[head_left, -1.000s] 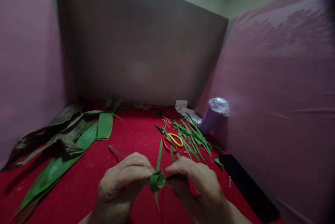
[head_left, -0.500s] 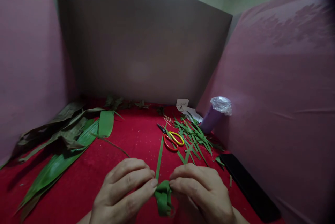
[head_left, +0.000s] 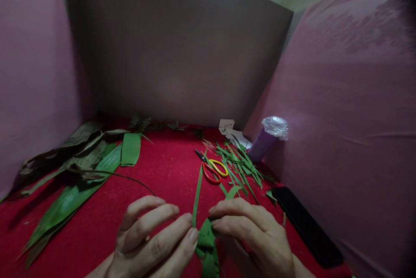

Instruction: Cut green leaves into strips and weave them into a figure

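A small bundle of folded green leaf strips (head_left: 207, 241) sits between my hands at the bottom middle. My left hand (head_left: 156, 239) pinches its left side between thumb and forefinger, the other fingers curled loosely. From the right, the fingertips of my right hand (head_left: 251, 234) grip the bundle's upper edge. One long leaf strip (head_left: 197, 195) runs from the bundle up toward the scissors (head_left: 212, 170), which have one red and one yellow handle. Another strip curls up behind my right hand. The palms and the bundle's underside are hidden.
Cut leaf strips (head_left: 242, 165) lie in a pile at right, before a leaning purple cup (head_left: 263, 141) covered in plastic. A black flat object (head_left: 307, 226) lies far right. Large leaves (head_left: 74, 200), a cut leaf piece (head_left: 131, 150) and dry leaves spread left. White papers (head_left: 227, 126) are at the back.
The bundle has turned and shows more folded strips, reaching lower. My left fingers have spread a little. A strip behind my right hand now arches up, and the view has shifted slightly.
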Action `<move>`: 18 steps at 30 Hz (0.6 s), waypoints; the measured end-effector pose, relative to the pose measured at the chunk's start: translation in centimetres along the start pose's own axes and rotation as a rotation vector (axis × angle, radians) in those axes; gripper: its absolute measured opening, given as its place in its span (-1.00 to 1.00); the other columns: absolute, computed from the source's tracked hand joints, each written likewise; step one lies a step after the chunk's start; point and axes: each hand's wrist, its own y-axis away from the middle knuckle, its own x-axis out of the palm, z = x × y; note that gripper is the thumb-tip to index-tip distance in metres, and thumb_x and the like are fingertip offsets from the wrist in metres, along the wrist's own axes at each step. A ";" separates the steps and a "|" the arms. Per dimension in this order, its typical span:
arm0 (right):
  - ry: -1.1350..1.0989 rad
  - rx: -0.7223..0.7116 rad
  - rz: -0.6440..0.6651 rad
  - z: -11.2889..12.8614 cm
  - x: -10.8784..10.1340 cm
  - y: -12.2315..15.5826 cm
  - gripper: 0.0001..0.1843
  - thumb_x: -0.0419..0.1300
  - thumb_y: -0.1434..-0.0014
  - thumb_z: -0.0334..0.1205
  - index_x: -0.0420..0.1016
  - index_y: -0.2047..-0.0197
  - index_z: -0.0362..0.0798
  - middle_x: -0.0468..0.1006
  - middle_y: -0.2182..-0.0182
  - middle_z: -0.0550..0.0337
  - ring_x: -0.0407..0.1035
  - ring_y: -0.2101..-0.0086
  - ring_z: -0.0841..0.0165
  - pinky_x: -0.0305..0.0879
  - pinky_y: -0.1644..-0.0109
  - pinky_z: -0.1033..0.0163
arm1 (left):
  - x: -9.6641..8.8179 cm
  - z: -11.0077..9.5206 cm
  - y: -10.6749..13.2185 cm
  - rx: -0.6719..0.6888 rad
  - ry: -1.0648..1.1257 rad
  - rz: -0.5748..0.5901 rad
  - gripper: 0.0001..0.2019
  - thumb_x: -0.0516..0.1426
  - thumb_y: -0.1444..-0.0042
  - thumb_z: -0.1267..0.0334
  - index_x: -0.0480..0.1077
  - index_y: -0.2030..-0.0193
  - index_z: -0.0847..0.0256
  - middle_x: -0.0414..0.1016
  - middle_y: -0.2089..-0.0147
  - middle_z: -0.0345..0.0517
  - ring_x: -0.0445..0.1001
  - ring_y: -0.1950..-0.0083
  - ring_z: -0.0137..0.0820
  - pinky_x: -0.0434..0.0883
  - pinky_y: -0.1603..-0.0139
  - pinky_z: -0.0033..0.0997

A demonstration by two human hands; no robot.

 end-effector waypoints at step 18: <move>-0.551 0.416 0.201 0.6 -1.1 -1.8 -0.91 0.14 -0.15 -0.29 0.48 0.31 -0.05 0.37 0.39 0.15 0.29 0.39 0.38 0.29 0.33 0.27 | 0.3 0.1 -0.2 -0.001 0.004 0.022 -0.78 0.02 -0.19 0.34 0.47 0.16 0.07 0.62 0.23 -0.28 0.44 0.13 -0.35 0.20 -0.08 -0.22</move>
